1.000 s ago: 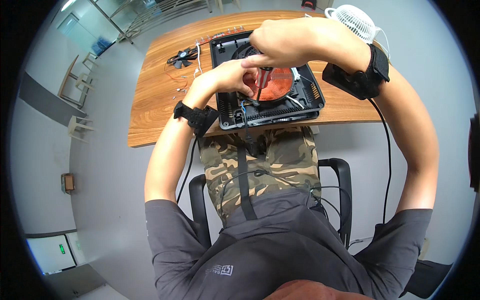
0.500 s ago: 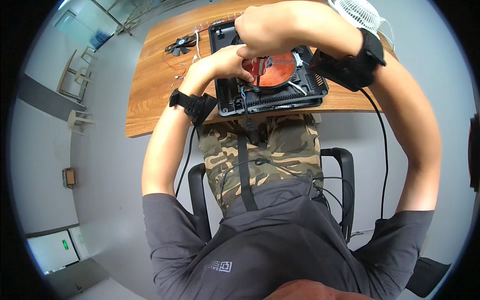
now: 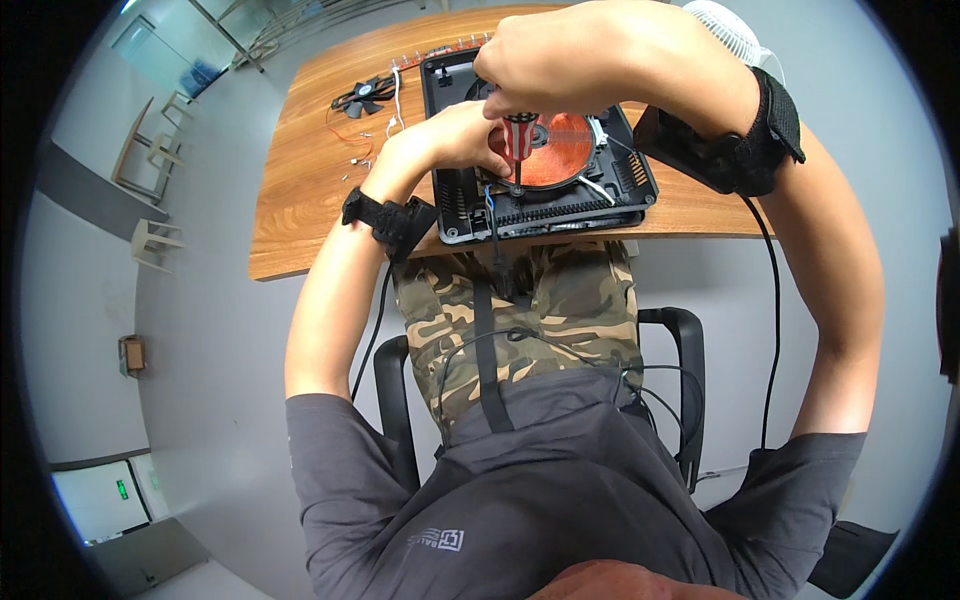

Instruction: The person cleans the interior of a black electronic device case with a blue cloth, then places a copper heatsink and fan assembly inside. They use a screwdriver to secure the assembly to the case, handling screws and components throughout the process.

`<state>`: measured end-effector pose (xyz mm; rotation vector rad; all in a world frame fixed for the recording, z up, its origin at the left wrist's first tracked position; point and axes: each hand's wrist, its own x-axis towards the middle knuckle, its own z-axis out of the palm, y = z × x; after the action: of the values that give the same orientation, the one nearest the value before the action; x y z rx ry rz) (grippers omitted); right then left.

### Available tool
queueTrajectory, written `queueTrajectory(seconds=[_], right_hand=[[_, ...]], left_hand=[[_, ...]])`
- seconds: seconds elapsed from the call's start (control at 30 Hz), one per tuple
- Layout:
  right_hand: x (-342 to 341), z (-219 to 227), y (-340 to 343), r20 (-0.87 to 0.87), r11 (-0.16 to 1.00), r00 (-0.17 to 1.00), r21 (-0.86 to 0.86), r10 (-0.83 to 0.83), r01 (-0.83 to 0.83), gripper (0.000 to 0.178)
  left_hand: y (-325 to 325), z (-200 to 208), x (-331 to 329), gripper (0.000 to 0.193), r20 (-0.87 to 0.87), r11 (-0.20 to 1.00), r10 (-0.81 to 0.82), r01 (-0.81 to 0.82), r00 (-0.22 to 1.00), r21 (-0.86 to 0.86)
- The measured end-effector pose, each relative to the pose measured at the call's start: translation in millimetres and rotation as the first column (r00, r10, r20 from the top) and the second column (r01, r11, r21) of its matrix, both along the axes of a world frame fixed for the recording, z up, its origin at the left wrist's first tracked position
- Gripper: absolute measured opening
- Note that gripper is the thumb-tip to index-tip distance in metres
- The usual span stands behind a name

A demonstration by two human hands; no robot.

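An opened black induction cooker base (image 3: pixel 565 213) lies on the table in front of me, with a round copper coil (image 3: pixel 568 155) inside it. My right hand (image 3: pixel 545 65) is closed around a screwdriver (image 3: pixel 519 137) with a red and white striped handle. Its shaft points down, tip at a screw spot on the coil's near edge. My left hand (image 3: pixel 462 135) grips the coil's left side, thumb on the coil; its other fingers are partly hidden behind the right hand. Blue and white wires (image 3: pixel 490 205) run near the front of the base.
Left of the base, a small black cooling fan (image 3: pixel 365 95) with orange wires lies on the wooden table (image 3: pixel 300 215), and small loose parts (image 3: pixel 366 162) lie near it. A white desk fan (image 3: pixel 722 30) stands at the far right. Black cables hang from both wrist straps.
The screwdriver has come more upright over the coil's near edge, and more of its handle shows. My right hand has shifted slightly; the left stays on the coil.
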<state>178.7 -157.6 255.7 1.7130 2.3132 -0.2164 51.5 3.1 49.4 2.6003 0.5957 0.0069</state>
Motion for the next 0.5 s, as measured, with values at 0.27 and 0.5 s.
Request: queueTrajectory(seconds=[0.27,0.5], right_hand=[[24,-44,36,0.088,0.941,0.952,0.15,0.292,-0.303,0.05],[21,-53,36,-0.03,0.937,0.946,0.15,0.323,-0.315,0.046]], left_hand=[[-12,17,0,0.036,0.026,0.997,-0.027,0.029,0.999,-0.068],[1,3,2,0.04,-0.001,0.994,-0.105,0.105,0.994,-0.008]])
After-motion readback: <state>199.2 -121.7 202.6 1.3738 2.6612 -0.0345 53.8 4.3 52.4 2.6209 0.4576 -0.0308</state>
